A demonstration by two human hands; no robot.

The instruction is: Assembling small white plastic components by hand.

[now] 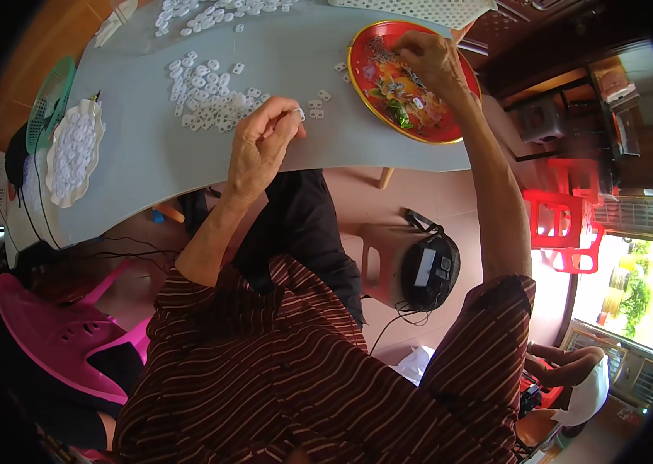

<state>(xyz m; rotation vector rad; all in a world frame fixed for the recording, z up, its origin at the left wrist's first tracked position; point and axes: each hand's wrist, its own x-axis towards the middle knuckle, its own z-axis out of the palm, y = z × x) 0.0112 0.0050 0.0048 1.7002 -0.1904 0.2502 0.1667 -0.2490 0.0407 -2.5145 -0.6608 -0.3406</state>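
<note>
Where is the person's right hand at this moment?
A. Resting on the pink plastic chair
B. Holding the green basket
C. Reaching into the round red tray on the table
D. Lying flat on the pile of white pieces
C: the right hand is stretched out over the round red tray, fingertips down among the small bits lying in it.

My left hand (263, 147) sits just left of centre at about eleven o'clock, fingers curled inward and thumb meeting the fingertips (295, 116) in a tight pinch. Its bare forearm runs down toward seven o'clock. My right hand (428, 58) reaches far out at one o'clock, knuckles up, fingers bent downward, the long bare arm stretching back toward five o'clock to a striped sleeve.
</note>
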